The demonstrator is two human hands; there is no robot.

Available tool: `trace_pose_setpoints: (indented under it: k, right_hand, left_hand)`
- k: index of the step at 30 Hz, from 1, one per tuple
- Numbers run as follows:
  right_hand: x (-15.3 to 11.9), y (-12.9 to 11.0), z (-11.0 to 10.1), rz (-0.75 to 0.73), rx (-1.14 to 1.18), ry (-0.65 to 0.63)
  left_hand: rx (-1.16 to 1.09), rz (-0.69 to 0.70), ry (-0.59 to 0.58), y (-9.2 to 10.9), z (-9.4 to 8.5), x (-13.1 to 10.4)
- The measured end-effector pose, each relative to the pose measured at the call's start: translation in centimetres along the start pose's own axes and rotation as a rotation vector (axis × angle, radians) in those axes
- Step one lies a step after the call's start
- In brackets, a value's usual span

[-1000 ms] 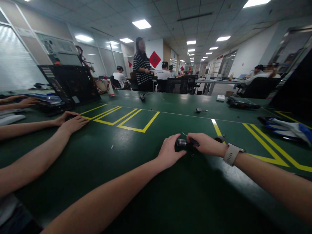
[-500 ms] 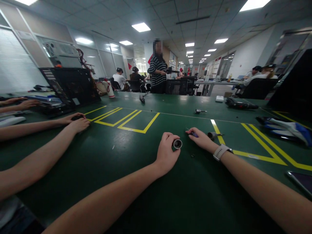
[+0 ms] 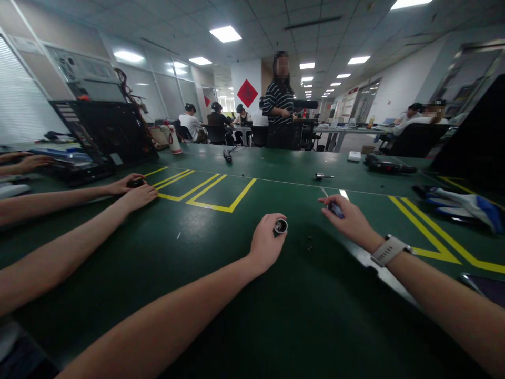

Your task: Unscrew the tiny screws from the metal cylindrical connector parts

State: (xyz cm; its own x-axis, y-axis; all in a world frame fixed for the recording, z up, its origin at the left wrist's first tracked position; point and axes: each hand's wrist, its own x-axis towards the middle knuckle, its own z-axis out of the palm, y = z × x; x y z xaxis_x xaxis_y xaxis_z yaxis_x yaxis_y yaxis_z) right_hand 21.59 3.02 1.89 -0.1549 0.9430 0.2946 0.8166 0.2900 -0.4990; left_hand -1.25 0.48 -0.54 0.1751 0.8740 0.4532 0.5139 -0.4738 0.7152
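Note:
My left hand (image 3: pixel 269 239) is closed around a short hollow metal cylinder (image 3: pixel 280 226), its open round end turned toward me. In my right hand (image 3: pixel 349 218), wearing a wrist watch (image 3: pixel 391 250), is a small screwdriver (image 3: pixel 335 209) with a blue-purple handle. The thin shaft points up and left, away from the cylinder. On the green table (image 3: pixel 221 326) between my hands lie a few tiny dark pieces (image 3: pixel 310 247), too small to name. Farther back rests a small metal part with a thin shaft (image 3: pixel 324 177).
Another person's hands (image 3: pixel 138 195) hold a dark object at the left. Yellow tape (image 3: pixel 213 206) marks the table. Gloves (image 3: pixel 460 208), a black power tool (image 3: pixel 389 164), a white box (image 3: pixel 354 156) and a phone (image 3: pixel 483 288) lie right. A person in stripes (image 3: pixel 279 105) stands beyond.
My right hand has moved right, away from the cylinder, with the screwdriver. The metal part near my right wrist is now out of sight. The striped person appears farther right.

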Motion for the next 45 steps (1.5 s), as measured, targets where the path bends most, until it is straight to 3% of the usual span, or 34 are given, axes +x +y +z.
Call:
trace_pose_setpoints:
  k: [2,8,14,20,24,32,35,38,42,45]
  right_hand:
    - [1.7,1.5,-0.3,0.093,-0.117,0.064]
    - [3.5,3.8,-0.7,0.19,-0.347,-0.01]
    - [2.9,3.7,-1.7,0.158,-0.429,-0.091]
    - [3.2,2.2,-0.9,0.213,-0.467,-0.056]
    - [1.8,2.7,-1.6,0.215,-0.421,-0.052]
    - [-3.0,7.0,-5.0,0.318,-0.278,-0.012]
    - [-4.1,5.7,-5.4,0.33,-0.188,0.058]
    - [-5.0,2.4,-4.4,0.28,-0.042,0.108]
    - [-5.1,-1.9,-0.8,0.132,0.193,-0.05]
    - [-4.8,-3.6,1.6,0.08,0.267,-0.145]
  left_hand:
    - [-0.011,-0.014,-0.026,0.0,0.0,0.0]
    - [-0.039,-0.043,-0.03,0.0,-0.1,0.0]
    - [-0.075,-0.04,-0.067,0.0,0.0,0.1]
    - [-0.061,-0.046,-0.051,0.2,-0.3,-0.2]
    - [-0.083,-0.043,-0.042,-0.3,-0.1,-0.1]
    - [-0.235,-0.03,-0.14,-1.1,0.7,0.2]
    - [-0.291,-0.067,-0.177,-1.2,0.6,0.0]
    - [-0.303,-0.089,-0.184,-1.1,0.6,0.0]
    - [-0.293,-0.108,-0.157,-0.8,0.5,0.2]
    - [-0.325,-0.167,-0.121,-0.3,0.3,0.1]
